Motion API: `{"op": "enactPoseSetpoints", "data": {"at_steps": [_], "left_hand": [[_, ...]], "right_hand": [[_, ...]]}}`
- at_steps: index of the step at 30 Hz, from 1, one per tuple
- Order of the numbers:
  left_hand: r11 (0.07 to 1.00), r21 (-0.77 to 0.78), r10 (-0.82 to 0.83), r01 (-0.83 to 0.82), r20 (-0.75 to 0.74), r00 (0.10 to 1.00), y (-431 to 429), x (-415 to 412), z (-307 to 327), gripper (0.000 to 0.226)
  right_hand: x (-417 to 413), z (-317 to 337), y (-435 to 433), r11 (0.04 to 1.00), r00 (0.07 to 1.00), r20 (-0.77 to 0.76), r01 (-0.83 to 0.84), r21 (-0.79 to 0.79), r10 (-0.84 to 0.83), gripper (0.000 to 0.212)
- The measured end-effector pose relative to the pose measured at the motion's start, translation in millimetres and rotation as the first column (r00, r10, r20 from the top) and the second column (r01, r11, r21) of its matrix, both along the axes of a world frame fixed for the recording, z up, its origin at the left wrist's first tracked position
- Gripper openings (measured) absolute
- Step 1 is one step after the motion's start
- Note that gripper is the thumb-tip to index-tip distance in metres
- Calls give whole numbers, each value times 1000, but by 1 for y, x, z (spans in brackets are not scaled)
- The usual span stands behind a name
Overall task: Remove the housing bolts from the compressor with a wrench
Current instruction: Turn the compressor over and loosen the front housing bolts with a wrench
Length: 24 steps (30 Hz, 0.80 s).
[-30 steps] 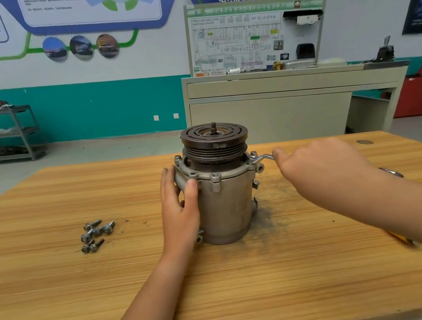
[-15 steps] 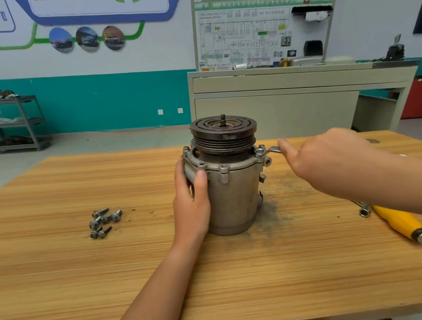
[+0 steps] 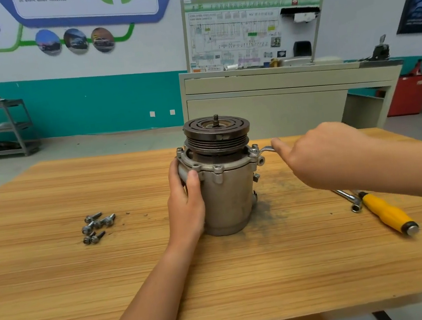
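The right hand (image 3: 330, 155) is closed on the handle of a slim wrench (image 3: 263, 150), thumb laid along it; its other fingers curl under, out of sight. The wrench's head sits on a housing bolt (image 3: 253, 151) at the flange's right edge. The left hand (image 3: 186, 206) wraps the compressor (image 3: 228, 195), thumb pressed on the front, fingers round the far side.

The likeliest trouble is a slip. If the wrench head is not square on the bolt, a hard pull could round the head and throw the knuckles into the flange. The compressor stands on end, so a sideways pull could twist or tip it if the left grip slackens.

It stands near the middle of the wooden table (image 3: 60, 287). It is a dull grey cast cylinder, with a dark ribbed pulley (image 3: 217, 132) and a threaded stub on top, and dark grime on the wood at its base. Loose bolts (image 3: 96, 227) lie well to its left, and a yellow-handled tool (image 3: 386, 213) to its right.
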<state>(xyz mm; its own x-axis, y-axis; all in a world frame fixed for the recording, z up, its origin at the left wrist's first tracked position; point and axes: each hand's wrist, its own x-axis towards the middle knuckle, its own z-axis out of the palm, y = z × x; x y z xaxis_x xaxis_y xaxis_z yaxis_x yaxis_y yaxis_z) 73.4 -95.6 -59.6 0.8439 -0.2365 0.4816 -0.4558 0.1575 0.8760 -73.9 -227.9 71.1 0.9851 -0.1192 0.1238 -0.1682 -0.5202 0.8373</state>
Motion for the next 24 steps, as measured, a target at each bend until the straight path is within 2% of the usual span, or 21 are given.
{"op": "enactPoseSetpoints", "data": {"at_steps": [6,12,17,20,24], "left_hand": [[1000,-4,20,-20,10,1000,0,3,0,53],[999,-22,27,-26,17,1000,2,4,0,65],[999,-28,39,-39,24,999,2,6,1,65],[998,-33,46,-45,26,999,3,6,1,64],[999,-30,41,-40,23,999,3,6,1,65]], "right_hand": [[6,-6,-28,991,990,56,-133,32,131,64],[8,-11,-52,971,979,66,-200,133,193,55],[24,-9,-82,948,954,64,-297,112,292,58],[37,-12,-84,918,934,162,-348,192,320,57],[60,-23,-73,842,875,330,-452,293,355,36]]}}
